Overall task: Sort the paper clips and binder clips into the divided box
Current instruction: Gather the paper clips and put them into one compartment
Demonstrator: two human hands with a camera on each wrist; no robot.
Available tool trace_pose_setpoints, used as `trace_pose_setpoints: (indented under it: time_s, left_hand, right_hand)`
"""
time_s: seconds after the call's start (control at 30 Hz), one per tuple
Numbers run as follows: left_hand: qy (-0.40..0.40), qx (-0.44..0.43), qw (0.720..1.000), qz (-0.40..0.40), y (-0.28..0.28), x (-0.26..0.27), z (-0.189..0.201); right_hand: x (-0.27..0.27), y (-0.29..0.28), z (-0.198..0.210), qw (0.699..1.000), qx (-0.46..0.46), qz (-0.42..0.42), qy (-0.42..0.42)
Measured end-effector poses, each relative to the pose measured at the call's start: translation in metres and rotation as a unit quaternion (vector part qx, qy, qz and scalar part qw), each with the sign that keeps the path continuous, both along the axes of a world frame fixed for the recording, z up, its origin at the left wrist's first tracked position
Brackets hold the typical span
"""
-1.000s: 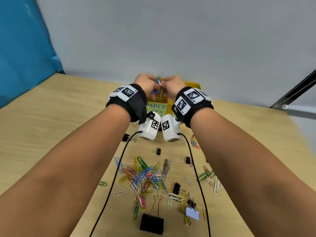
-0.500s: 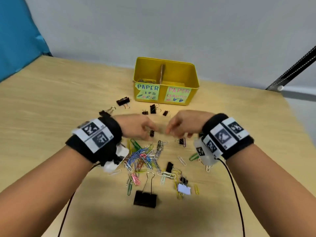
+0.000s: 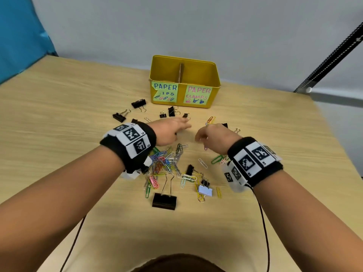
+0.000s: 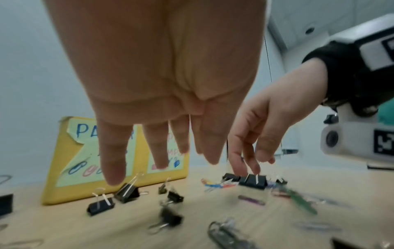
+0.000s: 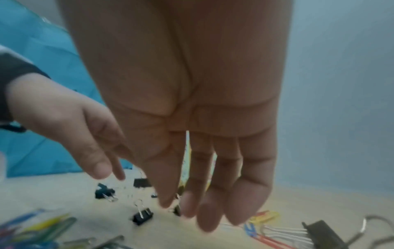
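The yellow divided box [image 3: 214,83] stands at the back of the table, its left half labelled for paper clips and its right half for paper clamps. A pile of coloured paper clips [image 3: 167,160] lies below my wrists. Several small black binder clips [image 3: 171,111] sit in front of the box, and a large black binder clip [image 3: 164,201] lies nearer me. My left hand [image 3: 182,124] hovers over the small clips with straight fingers [image 4: 113,168], holding nothing. My right hand [image 3: 200,137] hangs empty, its fingers [image 5: 209,217] pointing down just above a black binder clip [image 4: 253,181].
The wooden table [image 3: 59,124] ends at a grey wall behind the box. A blue cloth [image 3: 17,36] hangs at the far left, and a black rail [image 3: 334,52] slants at the right. Camera cables [image 3: 263,222] trail from both wrists towards me.
Both hands came back from above the box, where they held paper clips, down to the table and moved apart. They now hold nothing.
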State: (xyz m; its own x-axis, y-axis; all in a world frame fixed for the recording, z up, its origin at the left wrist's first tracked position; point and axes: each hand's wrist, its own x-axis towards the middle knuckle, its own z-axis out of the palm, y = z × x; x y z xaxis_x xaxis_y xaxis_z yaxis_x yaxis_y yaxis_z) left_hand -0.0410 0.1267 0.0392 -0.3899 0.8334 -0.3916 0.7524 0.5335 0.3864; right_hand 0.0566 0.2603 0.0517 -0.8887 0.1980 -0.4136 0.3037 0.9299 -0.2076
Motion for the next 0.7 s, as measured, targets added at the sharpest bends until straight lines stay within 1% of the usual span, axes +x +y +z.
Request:
trace_pose_setpoints:
  time_s: [0.03,0.1,0.13,0.17,0.2,0.27,0.37,0.43,0.5,0.53,0.57,0.6,0.67,0.7]
  left_hand:
    - [-0.016,-0.019,0.999,-0.022,-0.002,0.004,0.0]
    - [-0.039,-0.086,0.992,-0.082,-0.007,0.017,-0.006]
    - [-0.035,-0.117,0.987,-0.105,-0.009,0.022,-0.011]
    - [-0.031,-0.138,0.984,-0.112,-0.013,0.026,-0.016]
    - [-0.028,-0.152,0.982,-0.106,-0.017,0.028,-0.019]
    - [-0.025,-0.165,0.981,-0.101,-0.028,0.03,-0.02]
    - [-0.054,-0.18,0.978,-0.087,-0.044,0.031,-0.015]
    - [-0.051,-0.166,0.983,-0.065,-0.048,0.031,-0.008]
    - [-0.03,-0.13,0.991,-0.035,-0.048,0.027,-0.003]
    - [-0.025,-0.108,0.994,-0.023,-0.048,0.025,-0.002]
    - [-0.024,-0.093,0.995,-0.016,-0.048,0.023,-0.003]
    - [-0.025,-0.088,0.996,-0.017,-0.047,0.022,-0.004]
    - [-0.018,-0.11,0.993,-0.033,-0.044,0.024,-0.008]
    - [-0.012,-0.129,0.991,-0.043,-0.042,0.027,-0.011]
  right_hand:
    - [0.004,-0.004,0.001,0.999,-0.021,0.022,-0.013]
    - [0.015,-0.017,0.001,0.992,-0.063,0.073,-0.087]
    - [0.018,-0.023,-0.002,0.985,-0.071,0.093,-0.123]
    - [0.019,-0.026,-0.006,0.982,-0.07,0.102,-0.144]
    - [0.018,-0.027,-0.011,0.982,-0.061,0.099,-0.147]
    - [0.012,-0.022,-0.017,0.99,-0.033,0.068,-0.115]
    - [0.002,-0.013,-0.02,0.997,0.01,0.017,-0.081]
    - [-0.004,-0.01,-0.02,0.999,-0.007,-0.013,-0.042]
    - [-0.007,-0.006,-0.014,0.998,-0.031,-0.047,0.021]
    - [-0.007,-0.003,-0.011,0.997,-0.036,-0.053,0.036]
    - [-0.006,-0.002,-0.008,0.998,-0.038,-0.048,0.019]
    - [-0.004,-0.002,-0.007,0.998,-0.04,-0.03,-0.027]
    - [0.001,-0.008,-0.007,0.989,-0.052,0.011,-0.136]
    - [0.002,-0.012,-0.009,0.986,-0.056,0.023,-0.158]
